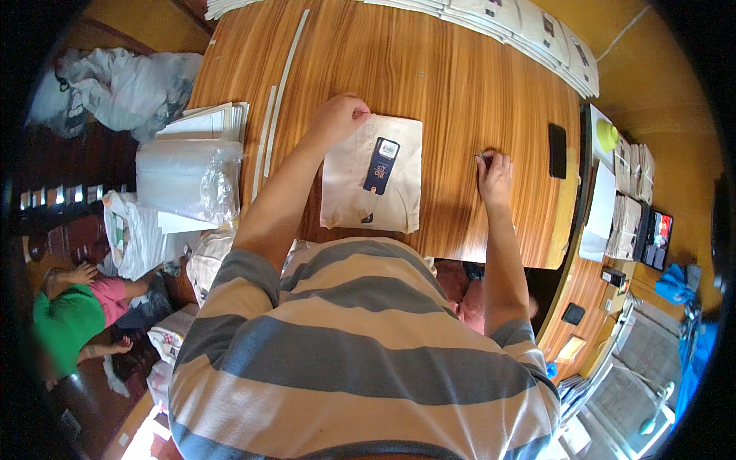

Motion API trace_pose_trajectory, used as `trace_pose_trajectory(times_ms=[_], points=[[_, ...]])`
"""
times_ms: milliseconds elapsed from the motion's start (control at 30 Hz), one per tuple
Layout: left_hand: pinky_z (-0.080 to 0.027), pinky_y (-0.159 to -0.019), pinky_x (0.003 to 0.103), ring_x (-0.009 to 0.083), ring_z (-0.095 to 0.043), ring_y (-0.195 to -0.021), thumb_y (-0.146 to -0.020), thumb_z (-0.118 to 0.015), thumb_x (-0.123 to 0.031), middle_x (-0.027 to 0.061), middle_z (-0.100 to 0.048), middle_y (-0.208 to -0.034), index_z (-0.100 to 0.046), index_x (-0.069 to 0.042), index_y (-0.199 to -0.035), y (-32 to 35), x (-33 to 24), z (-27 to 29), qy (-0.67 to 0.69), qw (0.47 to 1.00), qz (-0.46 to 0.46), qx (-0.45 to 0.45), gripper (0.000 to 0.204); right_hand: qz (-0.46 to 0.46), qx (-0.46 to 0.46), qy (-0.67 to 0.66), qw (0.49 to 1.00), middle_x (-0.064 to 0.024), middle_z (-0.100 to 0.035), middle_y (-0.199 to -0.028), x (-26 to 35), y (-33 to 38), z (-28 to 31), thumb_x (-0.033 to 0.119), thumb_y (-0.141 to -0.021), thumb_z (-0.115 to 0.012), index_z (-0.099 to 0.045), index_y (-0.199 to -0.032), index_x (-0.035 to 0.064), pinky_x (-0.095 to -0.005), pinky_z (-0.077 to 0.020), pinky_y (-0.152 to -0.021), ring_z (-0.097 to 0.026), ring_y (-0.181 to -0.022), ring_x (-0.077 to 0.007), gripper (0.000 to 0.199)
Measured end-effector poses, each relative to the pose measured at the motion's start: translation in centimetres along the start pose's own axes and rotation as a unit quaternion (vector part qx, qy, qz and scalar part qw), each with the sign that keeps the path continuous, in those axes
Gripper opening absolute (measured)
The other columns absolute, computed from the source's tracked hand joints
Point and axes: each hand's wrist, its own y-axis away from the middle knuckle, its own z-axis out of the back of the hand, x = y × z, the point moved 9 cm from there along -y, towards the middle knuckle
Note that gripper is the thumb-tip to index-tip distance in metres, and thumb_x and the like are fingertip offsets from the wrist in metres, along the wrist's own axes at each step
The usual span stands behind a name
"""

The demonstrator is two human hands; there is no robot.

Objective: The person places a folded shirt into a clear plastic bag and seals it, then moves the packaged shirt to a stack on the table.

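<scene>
A folded cream shirt (349,184) with a dark blue hang tag (381,165) lies on the wooden table (429,84) in front of me. My left hand (337,116) rests with closed fingers on the shirt's top left corner, near the collar. My right hand (494,175) lies on the bare table to the right of the shirt, its fingers curled around a small dark object (483,157) that I cannot identify.
A pile of clear plastic bags (188,180) and white card sheets (207,121) sits at the table's left end. Long white strips (280,84) lie beside them. Folded packed shirts (529,31) line the far edge. A black phone (557,150) lies at right. A person in green (69,314) sits on the floor at left.
</scene>
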Motion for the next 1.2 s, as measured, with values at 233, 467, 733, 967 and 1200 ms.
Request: trace_pose_trajectory(times_ms=[233,467,733,967,1200], points=[[-0.058,-0.077,0.043,0.0298,-0.073,-0.089,-0.093,-0.075,-0.028,0.0105,-0.072,-0.094,-0.076,-0.009,-0.097,1.2,0.2,0.9,-0.047,0.998,-0.016,-0.027,0.020,-0.028,0.096,-0.135,0.986,-0.0202,-0.066,-0.111,11.0,-5.8,-2.6,0.028,-0.101,-0.069,-0.063,-0.119,0.0029,-0.0491,-0.0529,-0.094,-0.063,-0.107,-0.0425,0.031],[-0.058,-0.078,0.042,0.0289,-0.072,-0.090,-0.095,-0.073,-0.028,0.0097,-0.070,-0.095,-0.074,-0.009,-0.100,1.7,0.9,0.9,-0.016,1.000,0.012,-0.015,0.020,0.196,0.175,-0.168,0.950,-0.0198,-0.063,-0.120,13.1,-2.2,0.8,0.012,-0.089,-0.075,-0.067,-0.126,0.0022,-0.0481,-0.0520,-0.097,-0.061,-0.112,-0.0408,0.039],[-0.057,-0.077,0.040,0.0278,-0.071,-0.086,-0.096,-0.073,-0.025,0.0115,-0.070,-0.095,-0.073,-0.006,-0.101,1.2,1.3,1.1,0.028,0.999,0.021,-0.018,0.019,0.165,0.127,-0.096,0.973,-0.0164,-0.066,-0.117,10.3,0.5,-1.1,0.015,-0.091,-0.078,-0.066,-0.118,0.0033,-0.0458,-0.0525,-0.097,-0.063,-0.108,-0.0383,0.032],[-0.057,-0.079,0.039,0.0268,-0.071,-0.089,-0.095,-0.073,-0.025,0.0117,-0.071,-0.098,-0.073,-0.005,-0.102,0.7,0.6,0.9,0.052,0.998,0.023,-0.024,0.021,0.028,0.192,-0.134,0.972,-0.0204,-0.070,-0.113,16.7,-5.1,-3.9,0.036,-0.104,-0.063,-0.055,-0.129,0.0040,-0.0513,-0.0592,-0.079,-0.072,-0.097,-0.0429,0.041],[-0.057,-0.080,0.038,0.0249,-0.071,-0.088,-0.095,-0.073,-0.026,0.0114,-0.073,-0.099,-0.075,-0.006,-0.105,1.0,1.2,0.2,0.083,0.993,0.072,-0.032,0.023,0.110,0.209,-0.099,0.967,-0.0183,-0.070,-0.107,22.2,-6.2,-6.8,0.044,-0.104,-0.059,-0.057,-0.122,0.0054,-0.0505,-0.0606,-0.074,-0.073,-0.090,-0.0403,0.043]])
